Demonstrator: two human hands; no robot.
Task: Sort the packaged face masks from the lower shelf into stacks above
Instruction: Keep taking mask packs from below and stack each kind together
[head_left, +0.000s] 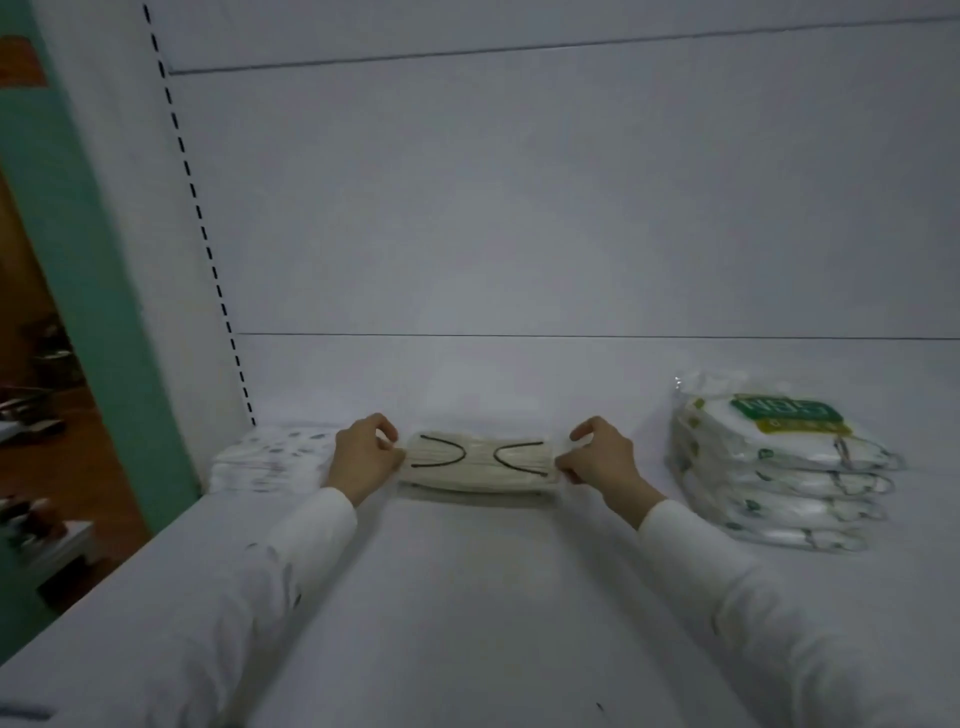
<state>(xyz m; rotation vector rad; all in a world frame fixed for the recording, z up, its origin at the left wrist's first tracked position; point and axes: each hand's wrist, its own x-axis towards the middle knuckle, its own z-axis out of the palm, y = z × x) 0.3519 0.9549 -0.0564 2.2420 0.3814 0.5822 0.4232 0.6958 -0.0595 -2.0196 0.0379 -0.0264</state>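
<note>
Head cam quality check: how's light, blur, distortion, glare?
Head view: dim, bluish, flat light, faint shadow under the beige pack. Head view: soft overall, left stack smeared worst. Head view: wide-angle bend tilts the slotted upright. Head view: mild glare on the right stack wrap. Head view: grip of left hand and right hand on the pack ends is readable.
</note>
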